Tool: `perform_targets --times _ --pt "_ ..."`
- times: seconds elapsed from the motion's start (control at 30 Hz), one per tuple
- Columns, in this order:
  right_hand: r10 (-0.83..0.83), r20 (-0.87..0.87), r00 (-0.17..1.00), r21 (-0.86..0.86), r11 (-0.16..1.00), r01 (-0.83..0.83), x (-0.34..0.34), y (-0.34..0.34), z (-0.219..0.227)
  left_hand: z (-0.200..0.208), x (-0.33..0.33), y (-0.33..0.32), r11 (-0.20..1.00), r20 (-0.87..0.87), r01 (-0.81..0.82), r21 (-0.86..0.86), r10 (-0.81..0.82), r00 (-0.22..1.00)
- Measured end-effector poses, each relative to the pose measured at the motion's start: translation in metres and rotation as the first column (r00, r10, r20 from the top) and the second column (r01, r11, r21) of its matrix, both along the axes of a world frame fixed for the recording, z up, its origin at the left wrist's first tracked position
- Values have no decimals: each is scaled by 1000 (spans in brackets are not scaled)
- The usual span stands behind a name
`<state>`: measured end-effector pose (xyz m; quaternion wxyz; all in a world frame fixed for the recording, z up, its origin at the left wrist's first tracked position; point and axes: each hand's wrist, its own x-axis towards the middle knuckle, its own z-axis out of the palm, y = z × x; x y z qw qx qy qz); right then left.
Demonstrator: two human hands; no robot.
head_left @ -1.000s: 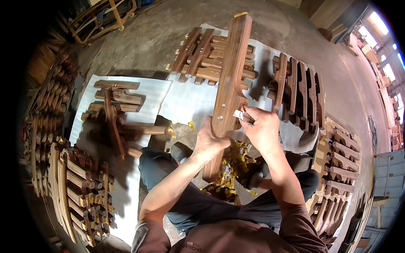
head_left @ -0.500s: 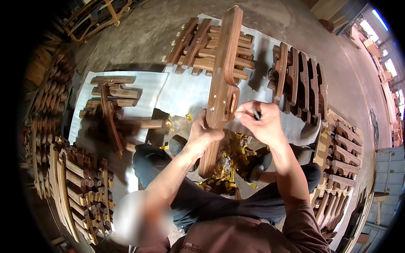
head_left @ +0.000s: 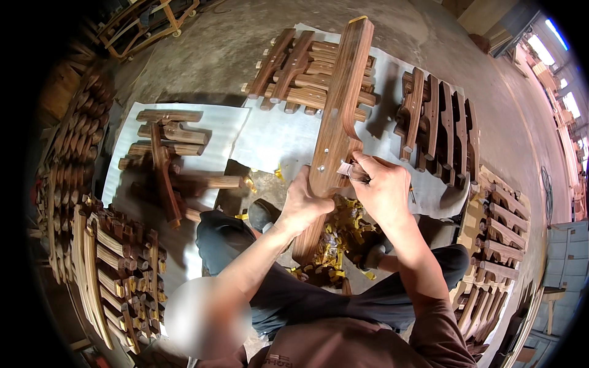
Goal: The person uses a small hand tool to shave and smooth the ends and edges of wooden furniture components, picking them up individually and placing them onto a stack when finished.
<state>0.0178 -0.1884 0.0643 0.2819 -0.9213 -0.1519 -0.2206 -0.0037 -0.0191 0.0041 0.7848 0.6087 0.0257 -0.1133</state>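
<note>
**Dark wood part held upright over the lap**

Brown, long curved wooden furniture part (head_left: pixel 336 132) stands tilted in front of the seated person, its upper end leaning away over the floor and its lower end down among a heap of small yellow scraps (head_left: pixel 334 245) between the legs. The left hand (head_left: pixel 305 205) wraps the part's lower half, its grip closed around the left edge of the wood. The right hand (head_left: pixel 383 190) sits just right of the part at the same height; its fingers are pinched shut on a small pale piece (head_left: pixel 345 168) that touches the part's face, just beside a little round metal fitting (head_left: pixel 320 167).

Beyond the part's upper end lies a stack of short brown wooden rails (head_left: pixel 307 76) on a pale sheet (head_left: pixel 276 138). To the right of the part stands a row of dark slatted wooden pieces (head_left: pixel 438 126). To its left, on a second pale sheet, lie loose crossed wooden bars (head_left: pixel 165 150), and farther left a pile of curved slatted frames (head_left: pixel 104 270) rests on the concrete floor (head_left: pixel 208 55).
</note>
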Motion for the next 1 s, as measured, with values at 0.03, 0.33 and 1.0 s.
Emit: perform_targets --times 0.03,0.33,1.0 --pt "-35 12 999 -19 999 35 0 1 -2 2 -1 -1 1000 24 -21 17 20 999" --pt "18 -104 994 299 954 14 12 -3 -26 -13 -1 -2 953 79 -43 301 21 997" --pt "169 -889 425 -124 806 -579 -20 -112 -47 -33 3 6 986 -286 48 -162 -93 954"
